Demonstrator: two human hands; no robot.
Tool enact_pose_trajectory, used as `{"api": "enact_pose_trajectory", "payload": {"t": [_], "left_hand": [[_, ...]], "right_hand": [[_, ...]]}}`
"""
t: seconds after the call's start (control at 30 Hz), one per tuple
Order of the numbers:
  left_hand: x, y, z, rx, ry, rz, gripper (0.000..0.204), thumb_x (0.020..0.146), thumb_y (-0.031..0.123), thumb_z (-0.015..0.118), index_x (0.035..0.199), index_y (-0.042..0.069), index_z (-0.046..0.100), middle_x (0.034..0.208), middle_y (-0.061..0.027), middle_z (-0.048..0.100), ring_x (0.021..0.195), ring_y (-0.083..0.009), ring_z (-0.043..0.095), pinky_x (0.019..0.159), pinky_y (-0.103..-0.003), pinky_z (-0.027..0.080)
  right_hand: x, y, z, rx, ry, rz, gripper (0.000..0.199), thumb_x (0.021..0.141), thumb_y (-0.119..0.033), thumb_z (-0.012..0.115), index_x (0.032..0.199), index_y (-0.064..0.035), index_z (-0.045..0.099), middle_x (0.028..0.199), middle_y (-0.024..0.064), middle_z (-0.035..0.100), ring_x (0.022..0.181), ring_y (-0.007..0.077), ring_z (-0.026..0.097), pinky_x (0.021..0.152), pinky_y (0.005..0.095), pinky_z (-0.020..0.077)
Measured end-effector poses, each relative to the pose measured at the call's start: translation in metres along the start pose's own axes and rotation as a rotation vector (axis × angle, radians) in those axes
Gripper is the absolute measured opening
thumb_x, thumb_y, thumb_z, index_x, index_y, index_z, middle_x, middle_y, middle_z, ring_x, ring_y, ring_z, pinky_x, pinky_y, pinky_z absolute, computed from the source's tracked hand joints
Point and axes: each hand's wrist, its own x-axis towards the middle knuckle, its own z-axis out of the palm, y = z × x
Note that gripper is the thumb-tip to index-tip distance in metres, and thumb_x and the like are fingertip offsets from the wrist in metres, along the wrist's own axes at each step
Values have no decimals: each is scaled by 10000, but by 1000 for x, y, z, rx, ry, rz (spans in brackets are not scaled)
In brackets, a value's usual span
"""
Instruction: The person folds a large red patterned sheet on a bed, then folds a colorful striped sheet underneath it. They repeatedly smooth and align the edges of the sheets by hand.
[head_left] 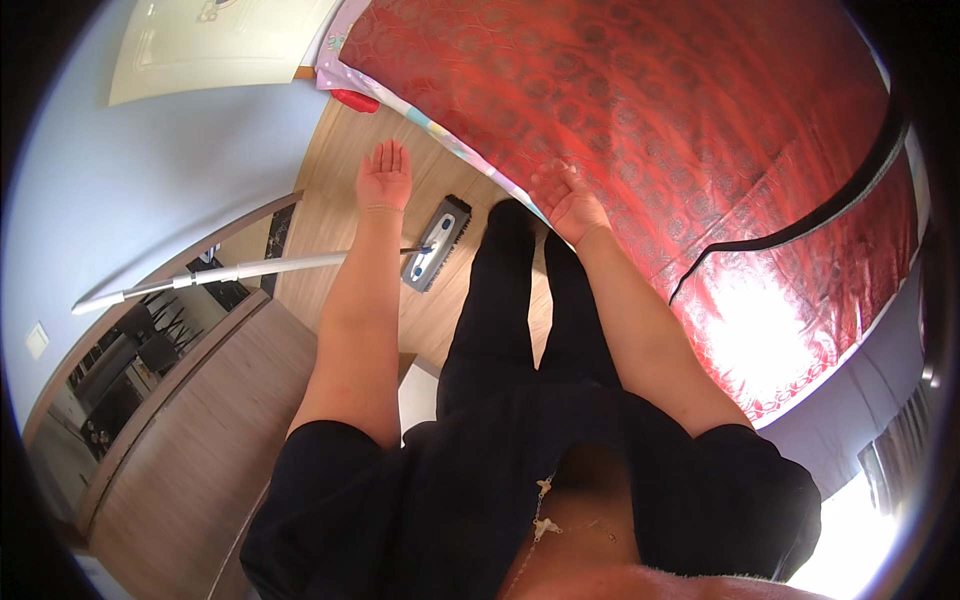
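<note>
Both my arms reach forward with the palms turned up. My left hand (384, 180) is open over the wooden floor, its fingers stretched out and nothing in it. My right hand (569, 201) is also open and bare, fingers apart, in front of the bed's red patterned cover (620, 100); whether it touches the cover I cannot tell. Between my left forearm and my legs, a floor brush (437, 243) with a grey and white head and dark bristles rests on the floor. Its long white handle (240, 270) passes behind my left forearm and leans toward the wall.
A black curved strip (800, 225) crosses the red cover on the right. Near the bed's far corner lies a red object (355, 101). A cream panel (215, 45) stands at the far left. A wood-framed mirror or opening (170, 330) runs along the left wall.
</note>
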Motion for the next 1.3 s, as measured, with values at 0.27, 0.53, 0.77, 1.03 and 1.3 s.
{"api": "enact_pose_trajectory", "payload": {"t": [0.27,0.53,0.77,1.03,1.3], "left_hand": [[128,44,42,215,21,56,450,975,324,373,1311,24,373,1305,-150,473,1214,-308,450,1025,-453,376],[252,85,72,422,282,-5,290,941,263,479,1082,10,455,1060,-102,557,970,-270,549,932,-464,442],[295,115,58,595,303,-28,202,845,243,662,941,88,575,886,-4,567,821,-154,538,892,-375,458],[291,120,76,814,177,-31,264,824,181,694,1018,95,537,922,-24,537,854,-144,522,911,-348,433],[299,122,50,908,162,43,341,826,170,691,1087,95,486,931,-28,558,834,-166,559,817,-356,493]], "right_hand": [[52,36,-10,226,189,35,255,945,-306,491,1073,-87,518,1206,118,531,1185,310,471,982,502,405],[119,108,-39,546,597,69,230,938,-290,509,923,-63,541,1056,107,566,1086,287,528,980,495,409],[122,118,-19,645,571,15,220,889,-262,602,967,-72,524,1000,65,567,1055,268,555,958,509,419],[120,112,6,370,588,-85,202,927,-265,536,1047,-103,522,1160,88,533,1098,286,547,963,541,397],[109,115,4,273,562,-9,251,931,-277,524,1140,-148,475,1236,76,495,1222,277,454,983,633,322]]}}
